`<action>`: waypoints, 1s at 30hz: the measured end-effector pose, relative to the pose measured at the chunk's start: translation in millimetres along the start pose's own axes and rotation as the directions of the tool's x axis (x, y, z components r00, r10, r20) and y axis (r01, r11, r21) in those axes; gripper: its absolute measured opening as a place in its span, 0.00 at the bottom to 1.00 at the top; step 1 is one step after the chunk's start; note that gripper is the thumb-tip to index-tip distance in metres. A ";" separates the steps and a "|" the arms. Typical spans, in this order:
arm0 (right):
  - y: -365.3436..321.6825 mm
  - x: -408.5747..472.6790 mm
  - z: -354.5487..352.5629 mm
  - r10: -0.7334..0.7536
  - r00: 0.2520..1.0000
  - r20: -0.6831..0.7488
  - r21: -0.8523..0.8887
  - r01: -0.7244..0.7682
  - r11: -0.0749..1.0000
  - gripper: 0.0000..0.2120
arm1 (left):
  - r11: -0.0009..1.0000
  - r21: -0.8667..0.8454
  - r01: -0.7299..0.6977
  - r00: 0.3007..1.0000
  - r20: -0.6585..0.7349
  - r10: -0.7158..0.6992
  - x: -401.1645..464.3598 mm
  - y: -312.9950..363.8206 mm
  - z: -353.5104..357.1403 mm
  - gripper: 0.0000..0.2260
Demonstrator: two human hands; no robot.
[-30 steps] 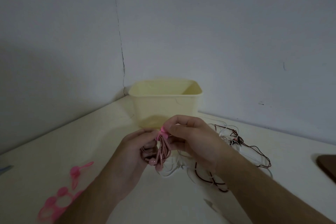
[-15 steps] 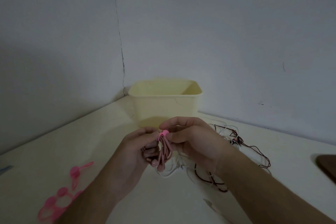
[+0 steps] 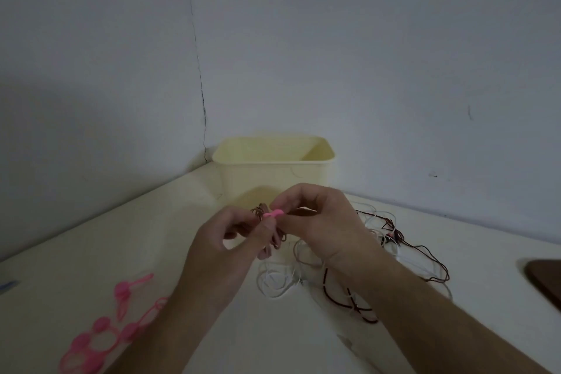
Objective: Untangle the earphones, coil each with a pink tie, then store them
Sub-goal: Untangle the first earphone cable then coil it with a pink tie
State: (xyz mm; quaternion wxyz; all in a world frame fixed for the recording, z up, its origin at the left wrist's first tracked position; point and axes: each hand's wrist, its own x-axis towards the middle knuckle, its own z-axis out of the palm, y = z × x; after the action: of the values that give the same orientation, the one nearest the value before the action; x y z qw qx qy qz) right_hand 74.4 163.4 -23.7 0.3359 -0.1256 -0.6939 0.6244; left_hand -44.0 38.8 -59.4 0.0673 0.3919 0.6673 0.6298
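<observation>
Spare pink ties (image 3: 100, 340) lie at the near left of the cream table (image 3: 91, 252) as the left hand (image 3: 230, 240) and right hand (image 3: 318, 222) pinch a pink tie (image 3: 273, 215) around coiled brown earphones (image 3: 274, 237) above tangled earphones (image 3: 391, 249), before a yellow bin (image 3: 273, 167).

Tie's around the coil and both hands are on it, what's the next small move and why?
Probably pull the pink tie snug and fasten it. Both hands pinch it around the coil, which is held up in front of the open bin. Whether it is already locked can't be seen. The tangle on the table waits.
</observation>
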 end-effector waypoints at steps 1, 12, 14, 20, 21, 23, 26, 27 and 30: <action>0.8 0.0 0.4 -0.014 1.000 -0.001 -0.013 0.014 1.000 0.06 | 0.999 0.028 -0.032 0.998 0.056 0.030 -1.3 0.1 1.9 0.13; 2.9 2.0 -0.5 0.043 0.999 -0.012 -0.061 -0.044 0.997 0.06 | 0.997 -0.071 0.001 0.981 0.194 0.013 3.1 -6.1 2.9 0.09; 4.7 4.8 -2.5 -0.030 0.998 -0.061 -0.272 0.013 0.962 0.07 | 0.995 -0.101 0.028 0.981 0.195 -0.008 2.5 -4.3 5.3 0.10; 10.0 6.9 -2.1 -0.065 0.996 -0.054 -0.384 0.039 0.923 0.09 | 0.974 -0.209 0.086 0.974 0.223 -0.038 0.2 -1.9 4.8 0.09; 9.8 7.1 -2.9 -0.053 0.997 -0.056 -0.384 0.028 0.923 0.09 | 0.975 -0.205 0.082 0.973 0.228 -0.034 -0.2 -2.0 5.0 0.08; 9.4 7.1 -4.7 -0.057 0.996 -0.075 -0.414 0.021 0.910 0.10 | 0.973 -0.218 0.079 0.975 0.219 -0.030 -1.9 0.0 5.5 0.07; 11.1 8.7 -8.3 -0.089 0.995 -0.045 -0.526 0.052 0.849 0.14 | 0.972 -0.225 0.075 0.977 0.213 -0.026 -2.4 2.8 3.4 0.07; 9.5 8.0 -8.6 -0.073 0.997 0.001 -0.553 0.062 0.831 0.15 | 0.972 -0.222 0.076 0.975 0.221 -0.026 -2.3 3.7 2.5 0.07; 6.9 8.6 -10.0 0.017 0.991 0.131 -0.547 0.058 0.835 0.08 | 0.969 -0.229 0.094 0.980 0.194 -0.049 0.3 5.3 -0.6 0.02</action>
State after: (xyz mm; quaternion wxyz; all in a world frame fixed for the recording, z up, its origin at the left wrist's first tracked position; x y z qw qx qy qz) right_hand 72.6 177.7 -27.7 0.2464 -0.1680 -0.8656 0.4022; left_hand -42.2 38.0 -54.4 0.1989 0.4140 0.5919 0.6624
